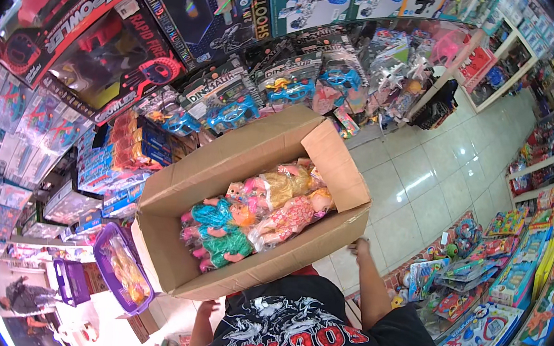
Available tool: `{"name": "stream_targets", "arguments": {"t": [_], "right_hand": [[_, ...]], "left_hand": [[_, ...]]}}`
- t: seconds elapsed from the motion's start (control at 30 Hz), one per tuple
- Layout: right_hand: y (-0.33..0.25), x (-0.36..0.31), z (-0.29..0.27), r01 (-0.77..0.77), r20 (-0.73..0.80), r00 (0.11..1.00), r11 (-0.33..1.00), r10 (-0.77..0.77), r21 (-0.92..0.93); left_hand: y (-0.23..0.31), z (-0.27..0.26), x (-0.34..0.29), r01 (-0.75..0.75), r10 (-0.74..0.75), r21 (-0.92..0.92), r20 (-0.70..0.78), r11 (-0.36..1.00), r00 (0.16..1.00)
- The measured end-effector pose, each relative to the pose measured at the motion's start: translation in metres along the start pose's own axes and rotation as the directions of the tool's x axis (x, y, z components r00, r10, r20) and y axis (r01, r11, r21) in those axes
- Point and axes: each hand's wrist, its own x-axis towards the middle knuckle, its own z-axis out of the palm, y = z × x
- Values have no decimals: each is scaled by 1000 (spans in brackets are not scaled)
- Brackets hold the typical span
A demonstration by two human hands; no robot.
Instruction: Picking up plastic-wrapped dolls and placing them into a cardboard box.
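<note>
A large open cardboard box (323, 245) sits close in front of my body. Inside it lie several dolls in clear plastic bags. One doll (285, 220) wears a red and white patterned dress, one doll (223, 245) a teal-green outfit, another doll (283, 188) a yellow dress. Just off the box's near right corner is my right hand (359, 248), loosely bent with nothing visible in it. My left hand (208, 307) shows below the box's near edge, fingers apart, partly hidden; whether it touches the box I cannot tell.
Boxed toys (95, 39) and packaged toy sets (230, 104) line the shelves ahead and left. Purple plastic baskets (119, 271) stand at the lower left. Packaged toys (481, 282) crowd the right. A tiled aisle (418, 174) runs to the far right. A person (28, 295) is at far left.
</note>
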Motion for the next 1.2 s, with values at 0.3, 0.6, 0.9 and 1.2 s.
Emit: {"name": "stream_targets", "arguments": {"t": [0.3, 0.6, 0.9, 1.2], "right_hand": [[206, -36, -27, -56, 261, 759, 459, 597, -887], [148, -94, 32, -23, 94, 986, 666, 139, -746], [203, -169, 94, 282, 94, 952, 708, -293, -648], [445, -275, 56, -333, -42, 938, 864, 343, -377]], "left_hand": [[-167, -101, -4, 105, -107, 24, 322, 994, 941], [-140, -3, 101, 260, -247, 64, 591, 963, 768], [-256, -1, 98, 342, -393, 272, 845, 900, 363], [-301, -16, 118, -21, -351, 356, 928, 934, 128]]}}
